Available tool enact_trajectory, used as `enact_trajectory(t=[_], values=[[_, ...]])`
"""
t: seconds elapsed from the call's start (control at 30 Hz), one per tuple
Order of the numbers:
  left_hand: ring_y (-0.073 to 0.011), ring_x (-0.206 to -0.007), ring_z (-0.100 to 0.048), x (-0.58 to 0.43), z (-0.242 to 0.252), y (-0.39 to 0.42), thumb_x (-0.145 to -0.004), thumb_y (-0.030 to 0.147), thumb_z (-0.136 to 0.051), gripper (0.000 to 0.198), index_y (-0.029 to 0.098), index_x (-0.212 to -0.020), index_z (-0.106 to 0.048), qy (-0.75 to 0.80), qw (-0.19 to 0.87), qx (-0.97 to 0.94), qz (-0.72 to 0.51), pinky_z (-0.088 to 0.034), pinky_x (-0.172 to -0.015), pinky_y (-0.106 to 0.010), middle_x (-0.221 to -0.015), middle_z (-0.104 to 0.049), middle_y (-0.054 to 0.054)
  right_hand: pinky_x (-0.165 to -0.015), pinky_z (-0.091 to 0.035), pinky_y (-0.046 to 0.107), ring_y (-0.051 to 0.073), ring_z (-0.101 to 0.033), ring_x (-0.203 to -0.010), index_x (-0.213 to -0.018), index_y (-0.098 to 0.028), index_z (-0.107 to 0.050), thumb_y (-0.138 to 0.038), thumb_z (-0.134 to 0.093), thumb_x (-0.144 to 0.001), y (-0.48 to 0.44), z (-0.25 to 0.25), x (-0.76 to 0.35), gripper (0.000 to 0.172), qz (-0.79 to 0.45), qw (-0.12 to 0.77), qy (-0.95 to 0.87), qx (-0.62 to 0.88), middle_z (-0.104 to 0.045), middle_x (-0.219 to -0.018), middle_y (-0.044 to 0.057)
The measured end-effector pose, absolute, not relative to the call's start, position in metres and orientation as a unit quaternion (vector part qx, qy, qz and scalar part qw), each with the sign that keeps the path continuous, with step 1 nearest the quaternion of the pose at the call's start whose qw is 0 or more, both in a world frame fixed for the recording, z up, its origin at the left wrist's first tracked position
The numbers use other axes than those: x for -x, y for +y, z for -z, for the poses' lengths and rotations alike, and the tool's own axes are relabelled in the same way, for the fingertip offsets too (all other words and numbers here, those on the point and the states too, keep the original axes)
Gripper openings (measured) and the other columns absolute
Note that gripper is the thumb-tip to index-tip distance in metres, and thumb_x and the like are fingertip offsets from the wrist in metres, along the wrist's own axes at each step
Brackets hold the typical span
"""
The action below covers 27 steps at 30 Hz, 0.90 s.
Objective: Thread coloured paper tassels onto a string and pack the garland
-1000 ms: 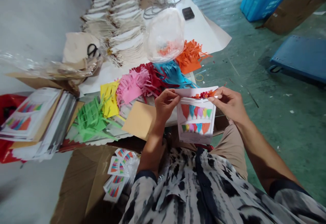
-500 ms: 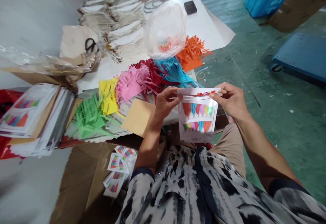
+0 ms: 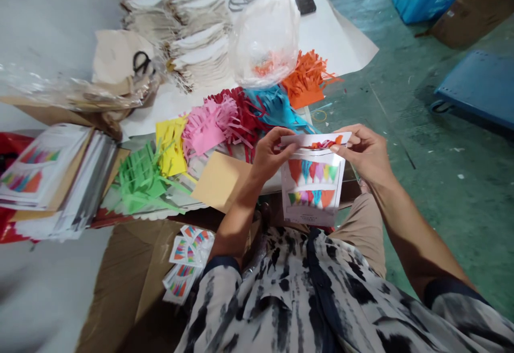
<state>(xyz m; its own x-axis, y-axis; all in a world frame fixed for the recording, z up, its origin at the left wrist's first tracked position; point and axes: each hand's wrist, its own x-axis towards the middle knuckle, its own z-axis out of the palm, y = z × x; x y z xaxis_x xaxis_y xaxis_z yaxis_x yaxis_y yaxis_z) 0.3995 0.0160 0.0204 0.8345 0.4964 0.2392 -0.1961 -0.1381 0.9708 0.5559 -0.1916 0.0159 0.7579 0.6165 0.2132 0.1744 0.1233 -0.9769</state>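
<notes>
Both hands are holding a printed packet [image 3: 312, 189] upright over the lap, just in front of the low surface [image 3: 345, 42]; the left hand [image 3: 270, 156] is pinching the packet's top left corner between thumb and fingertips, and the right hand [image 3: 363, 154] is pinching the top right corner in the same way, so both are closed on it. The top flap [image 3: 315, 139] is standing slightly lifted, and red and orange paper pieces [image 3: 324, 143] are showing in the mouth beneath it. To do this step well, judging from the grip, the two pinches should be kept level and the flap pressed flat only once the paper is sitting wholly inside, so that no strip is caught in the fold. Both forearms are converging from the body, wrists bent slightly inward, elbows low beside the patterned shirt [image 3: 305, 299]. Fringed paper piles [image 3: 225, 125] in green, yellow, pink, red, blue and orange are lying on the surface just beyond, with a clear plastic bag [image 3: 265, 37] behind them and a stack of packets [image 3: 44, 176] far to the left.
</notes>
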Motion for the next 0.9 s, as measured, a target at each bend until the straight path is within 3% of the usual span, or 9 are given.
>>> enact_trajectory(t=[0.13,0.3,0.57,0.8,0.9], values=[[-0.0129,-0.073,-0.066,-0.408,-0.020,0.015,-0.070,0.044,-0.103,0.044,0.022,-0.099,-0.079,0.094,0.680,-0.695,-0.212,-0.056,-0.063,-0.024,-0.086,-0.073,-0.001,-0.062,-0.054,0.030,0.014,-0.058,-0.068,-0.091,-0.026,-0.076,-0.048,-0.102,-0.072,-0.192,-0.011,-0.559,0.039,-0.161,0.679,-0.300,0.650,-0.068,-0.077,-0.002],[-0.0103,-0.067,-0.061,-0.412,-0.016,0.017,-0.062,0.042,-0.107,0.046,0.021,-0.089,-0.077,0.114,0.708,-0.669,-0.196,-0.050,-0.058,-0.022,-0.078,-0.068,0.002,-0.063,-0.057,0.030,0.014,-0.064,-0.070,-0.094,-0.026,-0.078,-0.050,-0.101,-0.075,-0.196,-0.010,-0.565,0.039,-0.182,0.660,-0.321,0.655,-0.072,-0.081,-0.002],[-0.0091,-0.066,-0.059,-0.411,-0.012,0.017,-0.065,0.037,-0.105,0.038,0.019,-0.088,-0.080,0.124,0.703,-0.670,-0.204,-0.048,-0.059,-0.021,-0.075,-0.068,0.003,-0.063,-0.060,0.034,0.017,-0.067,-0.071,-0.096,-0.028,-0.083,-0.054,-0.101,-0.074,-0.199,-0.009,-0.567,0.038,-0.159,0.644,-0.335,0.670,-0.077,-0.082,0.000],[-0.0087,-0.064,-0.056,-0.405,-0.015,0.011,-0.073,0.028,-0.094,0.018,0.020,-0.080,-0.080,0.128,0.663,-0.698,-0.237,-0.044,-0.057,-0.021,-0.071,-0.068,0.002,-0.064,-0.056,0.035,0.017,-0.069,-0.074,-0.102,-0.032,-0.088,-0.044,-0.092,-0.089,-0.206,-0.011,-0.555,0.018,-0.103,0.612,-0.371,0.691,-0.085,-0.098,0.002],[-0.0084,-0.065,-0.055,-0.405,-0.018,0.008,-0.074,0.026,-0.089,0.014,0.018,-0.076,-0.078,0.149,0.659,-0.694,-0.250,-0.044,-0.060,-0.021,-0.071,-0.069,0.002,-0.064,-0.056,0.034,0.017,-0.069,-0.074,-0.099,-0.031,-0.087,-0.046,-0.091,-0.090,-0.205,-0.013,-0.554,0.018,-0.094,0.609,-0.370,0.695,-0.084,-0.095,0.001]])
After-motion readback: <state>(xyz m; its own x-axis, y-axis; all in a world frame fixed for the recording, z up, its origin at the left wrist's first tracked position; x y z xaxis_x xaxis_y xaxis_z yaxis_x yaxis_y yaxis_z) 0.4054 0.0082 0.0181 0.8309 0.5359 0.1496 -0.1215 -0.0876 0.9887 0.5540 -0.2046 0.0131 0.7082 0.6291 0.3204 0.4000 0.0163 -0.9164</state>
